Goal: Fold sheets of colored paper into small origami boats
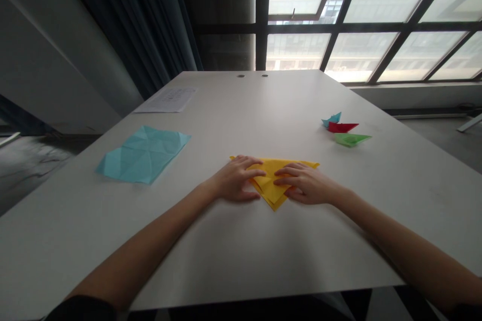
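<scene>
A yellow sheet of paper [271,186], folded into a downward-pointing triangle, lies on the white table [241,251] in front of me. My left hand [236,179] lies flat on its left part, fingers stretched toward the middle. My right hand [306,183] presses on its right part, fingers extended and pointing left. The fingertips of both hands almost meet over a small folded flap at the centre. Neither hand lifts the paper.
A creased light-blue square sheet [143,154] lies to the left. Three small folded paper boats, blue [332,119], red [342,127] and green [351,139], sit to the right. A white printed sheet [167,100] lies far left. Windows and a dark curtain stand behind.
</scene>
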Demonstrator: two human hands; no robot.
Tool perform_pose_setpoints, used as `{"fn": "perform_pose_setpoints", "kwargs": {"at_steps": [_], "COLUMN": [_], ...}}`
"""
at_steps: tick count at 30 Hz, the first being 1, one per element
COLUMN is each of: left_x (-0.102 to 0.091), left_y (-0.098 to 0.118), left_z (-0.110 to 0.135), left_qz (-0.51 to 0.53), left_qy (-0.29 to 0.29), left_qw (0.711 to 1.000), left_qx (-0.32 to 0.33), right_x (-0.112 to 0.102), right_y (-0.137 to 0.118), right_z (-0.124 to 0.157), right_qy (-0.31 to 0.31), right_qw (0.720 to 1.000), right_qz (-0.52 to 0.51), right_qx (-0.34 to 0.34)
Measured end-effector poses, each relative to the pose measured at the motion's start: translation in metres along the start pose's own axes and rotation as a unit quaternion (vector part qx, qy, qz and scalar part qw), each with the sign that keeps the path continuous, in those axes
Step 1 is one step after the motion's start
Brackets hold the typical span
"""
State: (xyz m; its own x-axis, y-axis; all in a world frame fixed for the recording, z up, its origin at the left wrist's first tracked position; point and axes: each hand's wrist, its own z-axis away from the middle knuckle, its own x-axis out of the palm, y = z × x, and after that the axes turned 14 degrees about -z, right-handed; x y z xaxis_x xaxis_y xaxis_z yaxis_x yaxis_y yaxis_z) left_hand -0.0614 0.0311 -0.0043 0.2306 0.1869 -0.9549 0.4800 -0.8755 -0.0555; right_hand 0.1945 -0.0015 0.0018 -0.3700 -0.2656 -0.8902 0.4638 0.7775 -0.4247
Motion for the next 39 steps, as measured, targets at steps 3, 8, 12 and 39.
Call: {"fn": "perform_pose_setpoints", "kwargs": {"at_steps": [3,8,12,39], "left_x": [0.004,0.008,0.008,-0.064], "left_y": [0.010,0.016,0.018,0.001], "left_z": [-0.004,-0.006,-0.007,-0.027], "left_qz": [0.014,-0.021,-0.035,0.198], "left_qy": [0.006,0.010,0.027,0.026], "left_qw": [0.999,0.996,0.996,0.939], "left_qx": [0.036,0.087,0.083,-0.280], "right_x": [-0.002,-0.001,0.002,-0.060], "right_y": [-0.002,-0.003,-0.002,-0.006], "right_z": [0.000,-0.001,-0.004,-0.041], "right_qy": [-0.001,0.004,0.037,0.331], "right_qw": [1.000,0.999,0.998,0.880], "right_qz": [-0.021,-0.032,-0.037,-0.318], "right_qx": [0.001,-0.019,-0.045,0.120]}}
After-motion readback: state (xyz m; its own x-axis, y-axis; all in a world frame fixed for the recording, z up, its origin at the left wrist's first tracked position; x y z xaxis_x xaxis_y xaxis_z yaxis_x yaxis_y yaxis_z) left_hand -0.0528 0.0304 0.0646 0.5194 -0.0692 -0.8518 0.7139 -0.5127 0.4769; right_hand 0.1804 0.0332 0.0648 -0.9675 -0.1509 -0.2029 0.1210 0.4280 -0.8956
